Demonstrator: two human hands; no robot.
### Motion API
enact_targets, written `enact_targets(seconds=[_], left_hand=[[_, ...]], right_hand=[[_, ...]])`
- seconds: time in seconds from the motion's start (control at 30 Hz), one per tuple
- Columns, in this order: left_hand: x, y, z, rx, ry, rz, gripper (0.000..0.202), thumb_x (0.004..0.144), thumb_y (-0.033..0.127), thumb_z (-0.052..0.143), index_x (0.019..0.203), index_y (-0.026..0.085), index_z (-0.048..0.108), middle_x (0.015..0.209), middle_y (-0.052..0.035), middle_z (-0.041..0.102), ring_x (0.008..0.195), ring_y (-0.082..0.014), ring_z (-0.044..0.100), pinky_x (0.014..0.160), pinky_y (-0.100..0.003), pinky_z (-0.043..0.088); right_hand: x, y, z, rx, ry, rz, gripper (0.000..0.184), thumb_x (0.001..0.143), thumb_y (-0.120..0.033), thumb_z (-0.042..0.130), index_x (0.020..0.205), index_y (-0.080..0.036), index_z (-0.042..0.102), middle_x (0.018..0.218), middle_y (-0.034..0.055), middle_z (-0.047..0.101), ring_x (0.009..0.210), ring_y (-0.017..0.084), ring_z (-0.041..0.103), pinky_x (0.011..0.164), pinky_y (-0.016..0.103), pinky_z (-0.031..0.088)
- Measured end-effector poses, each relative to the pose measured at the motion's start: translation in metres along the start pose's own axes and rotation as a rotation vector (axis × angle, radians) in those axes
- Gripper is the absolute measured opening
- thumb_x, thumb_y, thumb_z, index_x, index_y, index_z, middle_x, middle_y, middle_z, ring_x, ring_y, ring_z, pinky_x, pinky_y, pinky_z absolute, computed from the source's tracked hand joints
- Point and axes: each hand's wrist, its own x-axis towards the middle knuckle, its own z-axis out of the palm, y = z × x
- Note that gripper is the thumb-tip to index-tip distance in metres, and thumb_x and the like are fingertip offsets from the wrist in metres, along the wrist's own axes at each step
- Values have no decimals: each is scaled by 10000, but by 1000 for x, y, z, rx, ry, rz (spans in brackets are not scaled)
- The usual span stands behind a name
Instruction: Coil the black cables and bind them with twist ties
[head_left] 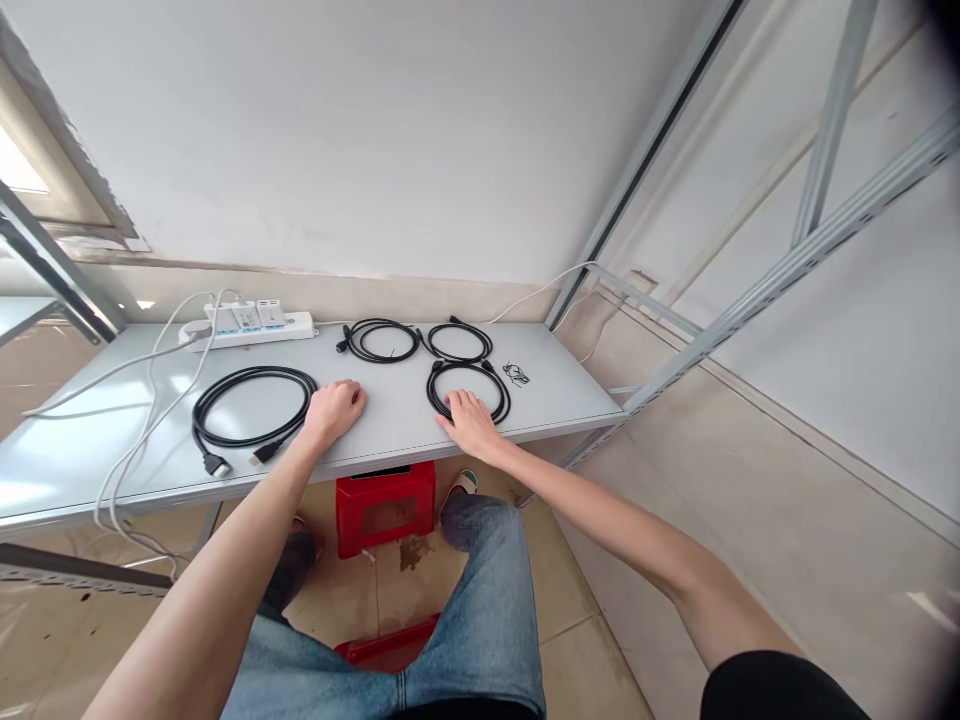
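Note:
My left hand [334, 408] rests on the grey table [390, 420], fingers curled loosely, just right of a large coiled black cable [251, 407] whose two plugs lie near the front edge. It holds nothing I can see. My right hand [469, 418] lies flat with fingers spread on the near side of a smaller black cable coil [469, 390]. Two more black coils lie behind, one at the middle back [380, 340] and one to its right [459, 342]. A small bundle of black twist ties [516, 375] sits to the right.
A white power strip [251, 325] with plugged-in white adapters and trailing white cords lies at the back left. Metal shelf uprights [645, 150] rise at the right. A red plastic stool [385, 505] stands under the table by my feet.

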Motion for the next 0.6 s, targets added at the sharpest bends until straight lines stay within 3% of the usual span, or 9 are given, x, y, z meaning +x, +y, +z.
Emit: enact_targets(seconds=[0.1,0.23,0.37,0.5,0.6], left_hand=[[0,0,2,-21,8,3,366,983,342,391,841,211,702,1010,-142,772,913,-282,720,719,-325,444],[0,-2,3,-112,43,-12,444,1025,395,335,835,208,689,966,-150,760,869,-276,712,730,-333,433],[1,-6,-2,-340,93,-103,546,1049,512,271,724,211,591,723,-67,672,707,-201,621,662,-304,377],[3,-10,-4,-505,178,-145,477,1002,559,381,672,223,456,622,10,536,617,-145,478,628,-288,345],[3,-11,-2,-506,201,-138,375,955,494,472,691,233,420,636,20,519,620,-143,453,646,-291,357]], right_hand=[[0,-25,12,-11,-14,17,100,1037,-227,502,1109,-179,554,1126,148,665,1053,294,592,898,432,477],[-3,-64,19,17,-32,-155,65,1031,-216,530,1087,-197,554,1071,127,668,1013,293,602,881,432,482],[1,-99,29,68,-27,-299,23,1033,-214,551,1055,-216,557,1047,95,664,999,275,603,856,403,477],[20,-118,42,80,-30,-390,47,1035,-167,541,1048,-202,570,1028,83,642,994,252,587,840,373,459],[36,-116,44,83,-19,-405,63,1035,-204,575,1093,-189,593,1027,79,629,1002,241,579,849,358,450]])
